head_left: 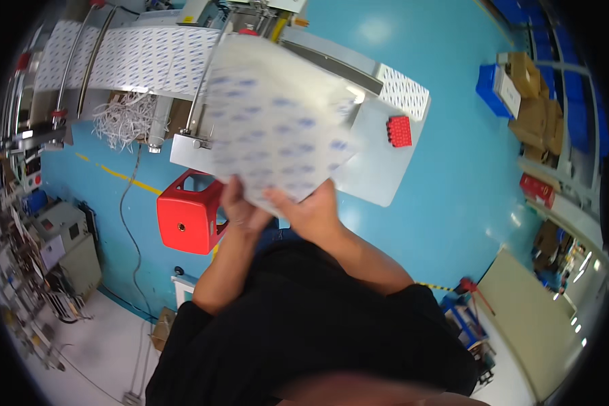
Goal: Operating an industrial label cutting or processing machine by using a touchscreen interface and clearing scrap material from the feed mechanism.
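Observation:
Between my two hands is a sheaf of white sheets with a blue repeated print point(277, 128), raised in front of me and somewhat blurred. Its right edge looks layered; how many sheets it has I cannot tell. My left hand point(240, 208) grips the near left edge. At the near corner, my right hand point(312, 211) has its thumb on top, with the fingers hidden underneath. Beyond the sheaf, a web of similar printed material point(142, 57) runs through a machine with metal rollers point(71, 61).
A grey metal tabletop point(375, 169) bears a red studded block point(399, 131) and a white printed sheet point(404, 91). A red stool point(186, 220) stands near my left arm. White paper strips point(125, 122) hang below the machine. Cardboard boxes point(534, 122) sit by the right shelves.

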### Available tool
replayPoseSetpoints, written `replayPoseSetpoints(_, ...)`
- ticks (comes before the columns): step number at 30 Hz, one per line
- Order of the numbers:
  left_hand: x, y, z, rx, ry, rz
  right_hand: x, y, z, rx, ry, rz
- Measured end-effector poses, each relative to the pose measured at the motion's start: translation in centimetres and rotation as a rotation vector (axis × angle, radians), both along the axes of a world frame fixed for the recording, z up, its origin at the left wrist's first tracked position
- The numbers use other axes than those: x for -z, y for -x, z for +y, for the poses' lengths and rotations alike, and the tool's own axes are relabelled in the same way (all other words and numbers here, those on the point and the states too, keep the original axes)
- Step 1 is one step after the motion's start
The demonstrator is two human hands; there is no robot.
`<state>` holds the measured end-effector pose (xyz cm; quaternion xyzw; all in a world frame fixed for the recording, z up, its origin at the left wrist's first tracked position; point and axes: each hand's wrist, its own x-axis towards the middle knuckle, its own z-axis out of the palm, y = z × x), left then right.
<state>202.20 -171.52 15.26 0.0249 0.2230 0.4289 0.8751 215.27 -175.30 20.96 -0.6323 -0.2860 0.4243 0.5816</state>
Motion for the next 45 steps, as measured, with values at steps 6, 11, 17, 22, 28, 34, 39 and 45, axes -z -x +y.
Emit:
replayPoseSetpoints(6,0.8,11.3,3.0,-0.049,0.101,-0.63,2.7,-2.0,-0.2,-0.558,-0.154,0.214)
replayPoseSetpoints(11,-3.2,10.6,4.5,-0.204,0.046,-0.516,23.6,-7.7,-2.9,-0.338,0.442,-0.191)
replayPoseSetpoints(17,-3.1,11.7,3.2,-0.312,-0.066,-0.378,31.2,-5.9,2.4,-0.609,0.217,-0.73)
replayPoseSetpoints(22,-2.2,11.9,1.8,-0.36,-0.054,-0.37,32.0,-4.1,10.6,-0.672,0.257,-0.758)
replayPoseSetpoints(28,-1.8,12.9,1.0,-0.334,-0.073,-0.332,34.3,-3.3,14.0,-0.734,0.484,-0.871)
replayPoseSetpoints(34,-1.8,13.7,0.9,-0.343,-0.06,-0.352,32.7,-3.1,12.0,-0.729,0.38,-0.88)
replayPoseSetpoints(39,-1.9,13.2,1.2,-0.224,-0.037,-0.302,28.4,-4.8,8.3,-0.37,0.262,-0.504)
replayPoseSetpoints(45,0.3,12.8,-1.4,0.069,-0.169,0.419,13.1,-7.0,-1.0,-0.394,0.006,0.543)
